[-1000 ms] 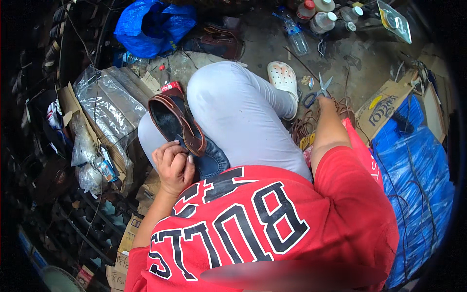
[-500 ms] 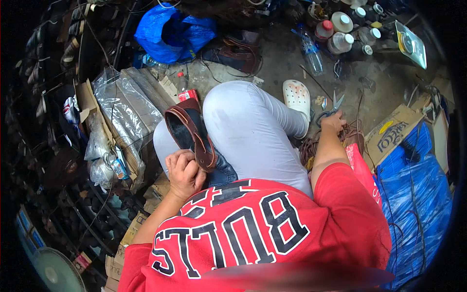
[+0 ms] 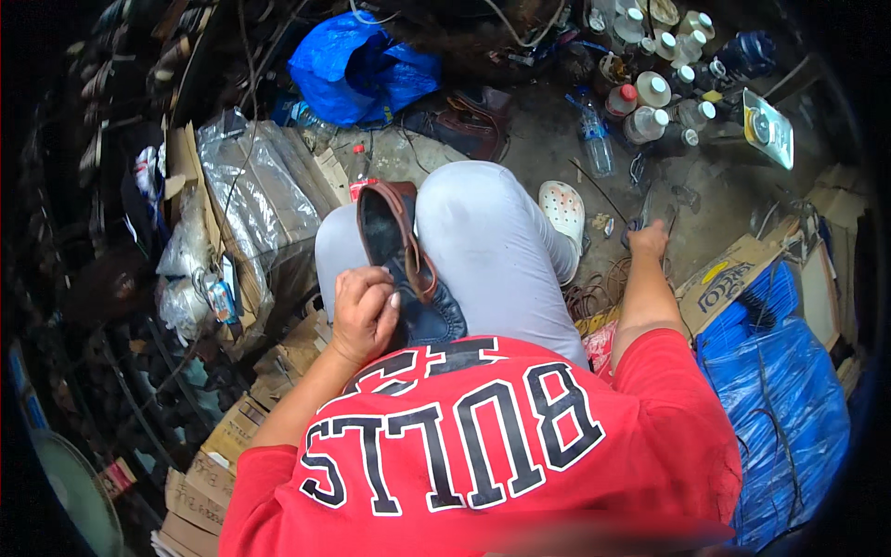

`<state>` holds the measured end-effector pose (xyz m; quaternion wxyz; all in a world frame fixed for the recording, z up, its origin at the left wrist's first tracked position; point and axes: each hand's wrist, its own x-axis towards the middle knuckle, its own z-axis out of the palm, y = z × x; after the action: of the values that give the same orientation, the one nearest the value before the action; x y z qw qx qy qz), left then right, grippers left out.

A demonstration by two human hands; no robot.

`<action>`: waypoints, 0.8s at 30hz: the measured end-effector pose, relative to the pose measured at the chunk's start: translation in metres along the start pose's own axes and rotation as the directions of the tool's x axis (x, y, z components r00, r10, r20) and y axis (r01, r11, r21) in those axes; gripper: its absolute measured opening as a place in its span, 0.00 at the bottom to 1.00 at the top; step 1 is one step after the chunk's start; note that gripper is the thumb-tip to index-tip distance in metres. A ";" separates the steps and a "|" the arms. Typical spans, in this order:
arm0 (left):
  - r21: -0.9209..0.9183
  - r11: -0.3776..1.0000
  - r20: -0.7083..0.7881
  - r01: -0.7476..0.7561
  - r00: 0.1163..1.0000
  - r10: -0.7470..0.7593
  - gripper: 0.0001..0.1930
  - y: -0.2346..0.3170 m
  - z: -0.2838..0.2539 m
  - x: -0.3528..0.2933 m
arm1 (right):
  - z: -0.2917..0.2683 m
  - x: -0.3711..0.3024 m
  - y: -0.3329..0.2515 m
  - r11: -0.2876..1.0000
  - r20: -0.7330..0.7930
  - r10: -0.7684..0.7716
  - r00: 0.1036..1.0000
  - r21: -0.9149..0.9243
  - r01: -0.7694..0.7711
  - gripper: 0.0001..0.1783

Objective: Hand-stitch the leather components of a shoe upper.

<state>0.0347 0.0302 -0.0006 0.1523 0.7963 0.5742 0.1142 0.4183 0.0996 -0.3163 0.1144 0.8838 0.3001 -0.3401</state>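
Observation:
A dark blue and brown leather boat shoe (image 3: 406,269) rests on my lap between the grey-trousered thighs, its opening facing away from me. Curled around its near left side is my left hand (image 3: 365,314), fingers closed against the upper. My right arm reaches out to the right, where my right hand (image 3: 647,240) is low over the floor. Its fingers are closed at the dark handles of a pair of scissors (image 3: 640,215), whose blades look blurred and point away. Part of the grip is hidden.
Bottles (image 3: 652,90) crowd the far right, near a clear plastic bottle (image 3: 597,144). A blue plastic bag (image 3: 357,74) and another shoe (image 3: 464,125) lie ahead. Plastic-wrapped cardboard (image 3: 255,190) stands left; a blue-wrapped bundle (image 3: 780,399) is right. A white clog (image 3: 561,212) is on my foot.
The view has shifted slightly. My right hand stays by the scissors, whose blades stood spread before and now look closer together. The left hand still holds the shoe, which points more directly away.

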 end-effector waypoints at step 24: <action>-0.397 0.917 -0.036 0.042 0.997 -0.061 0.05 -0.009 -0.010 -0.035 | -0.206 -0.281 -0.016 0.645 0.668 -0.738 0.101 0.654 0.395 0.51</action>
<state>0.0126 0.0006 0.0051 0.2994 0.7307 0.5634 0.2430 0.3527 0.0689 0.0250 -0.0251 0.3561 0.4471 -0.8202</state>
